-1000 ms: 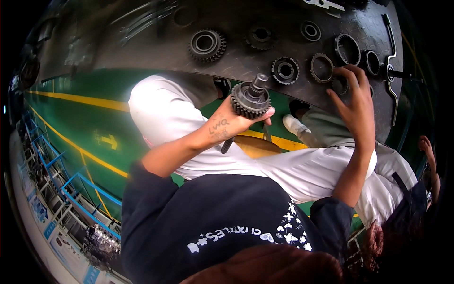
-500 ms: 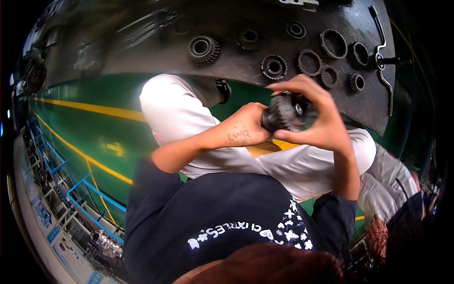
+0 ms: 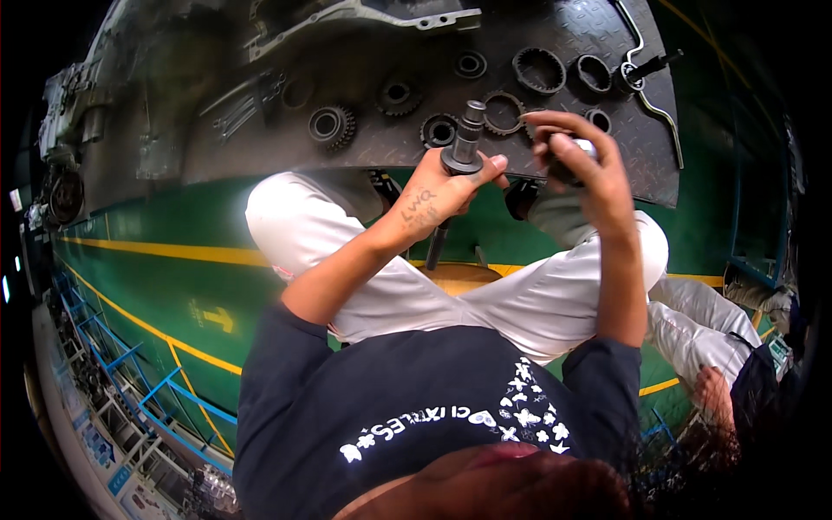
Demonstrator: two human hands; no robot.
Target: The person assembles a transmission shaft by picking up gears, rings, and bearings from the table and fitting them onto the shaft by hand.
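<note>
My left hand (image 3: 438,192) is closed around a stepped metal shaft (image 3: 468,130), which stands tilted upright. The shaft's collar rests just above my fingers, and its thinner lower end comes out below them. To the right, apart from the shaft, my right hand (image 3: 598,178) curls around a gear (image 3: 565,166) that is dark with a bright spot. Fingers hide most of this gear. Both hands are over the table's near edge. Close beyond them lie a toothed ring (image 3: 503,113) and a gear (image 3: 438,129).
The dark metal table (image 3: 260,160) carries more gears (image 3: 331,127), rings (image 3: 539,71), thin rods (image 3: 238,111), a long bracket (image 3: 355,12) and a bent-handled tool (image 3: 633,76). A wooden stool (image 3: 468,279) shows between my legs. Another person (image 3: 706,334) is at the right.
The gear has come off the shaft in my right hand, which has moved up and away. My left hand has turned the shaft more upright. The view has shifted, showing more of the table.
</note>
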